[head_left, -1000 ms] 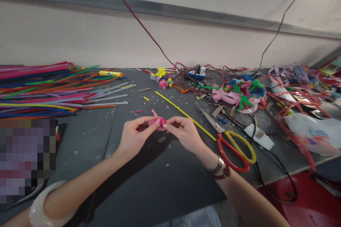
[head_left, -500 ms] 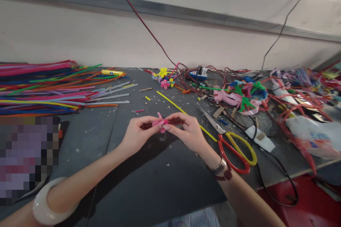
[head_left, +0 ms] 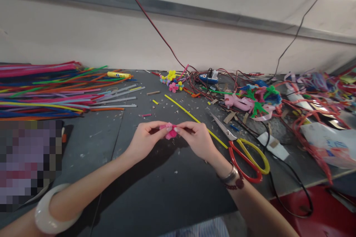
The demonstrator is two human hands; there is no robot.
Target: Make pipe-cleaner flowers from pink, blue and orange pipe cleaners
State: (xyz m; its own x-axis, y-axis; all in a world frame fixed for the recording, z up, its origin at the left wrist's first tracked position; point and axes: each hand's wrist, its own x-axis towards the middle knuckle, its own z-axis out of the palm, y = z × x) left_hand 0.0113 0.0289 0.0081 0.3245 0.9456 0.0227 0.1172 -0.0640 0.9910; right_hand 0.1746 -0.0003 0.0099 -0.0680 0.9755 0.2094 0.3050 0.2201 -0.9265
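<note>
Between our two hands we hold a small pink flower-shaped piece [head_left: 170, 132], raised over the dark surface [head_left: 155, 200] and straight ahead of us. Our left hand [head_left: 148, 137] pinches it from one side with thumb and finger, our right hand [head_left: 197, 137] from the other, so neither is nearer: both touch it. Its petals fan out, and with fingertips covering part of it we cannot tell a long axis. Our right hand is the nearer one to the yellow stem [head_left: 188, 113], which slants from far left to near right and passes partly behind that hand. Just beyond the stem lie the scissors [head_left: 232, 137], blades pointing away and leftward, handles toward us.
</note>
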